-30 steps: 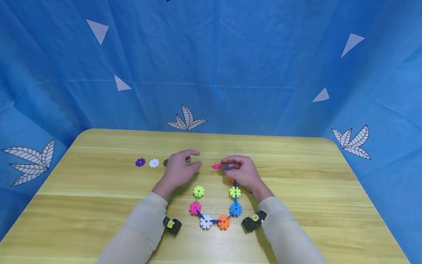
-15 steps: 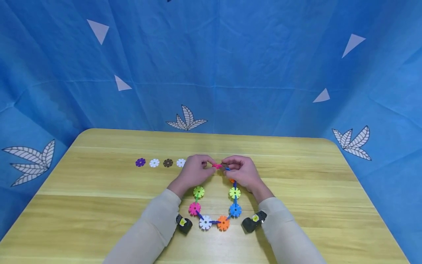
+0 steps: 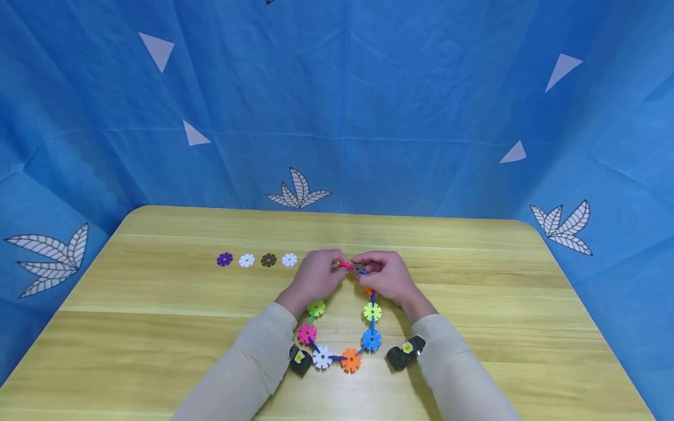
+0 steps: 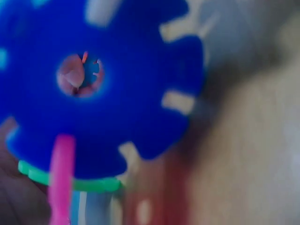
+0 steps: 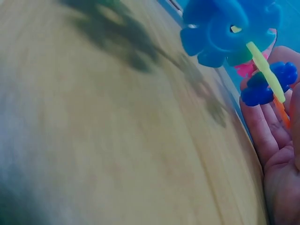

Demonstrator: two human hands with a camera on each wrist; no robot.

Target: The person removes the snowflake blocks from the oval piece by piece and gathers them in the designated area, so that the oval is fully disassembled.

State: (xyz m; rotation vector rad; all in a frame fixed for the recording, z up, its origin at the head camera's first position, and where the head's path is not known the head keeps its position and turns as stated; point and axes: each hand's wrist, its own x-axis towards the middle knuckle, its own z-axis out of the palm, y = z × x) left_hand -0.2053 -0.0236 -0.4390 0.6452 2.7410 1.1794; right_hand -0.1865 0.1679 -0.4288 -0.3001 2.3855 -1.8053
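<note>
My left hand (image 3: 319, 273) pinches a pink slotted plastic disc (image 3: 345, 266) between thumb and fingers. Right beside it, my right hand (image 3: 387, 273) grips the brown disc (image 3: 360, 268) at one end of a chain of interlocked discs. From there the chain runs down through a yellow-green disc (image 3: 372, 311), a blue disc (image 3: 371, 340), an orange disc (image 3: 350, 360) and a white disc (image 3: 323, 357). It curves up to a lower pink disc (image 3: 307, 334) near my left wrist. A dark blue disc (image 4: 140, 79) fills much of the left wrist view.
Left of my hands, loose discs lie in a row on the wooden table (image 3: 131, 339): a purple disc (image 3: 224, 259), a white one, a loose brown disc (image 3: 268, 260) and another white one. A blue patterned cloth (image 3: 421, 105) hangs behind the table.
My left hand has moved right and taken hold of the pink disc, uncovering loose discs on the table. The lower part of the chain has shifted slightly left and down. My right hand stays nearly still.
</note>
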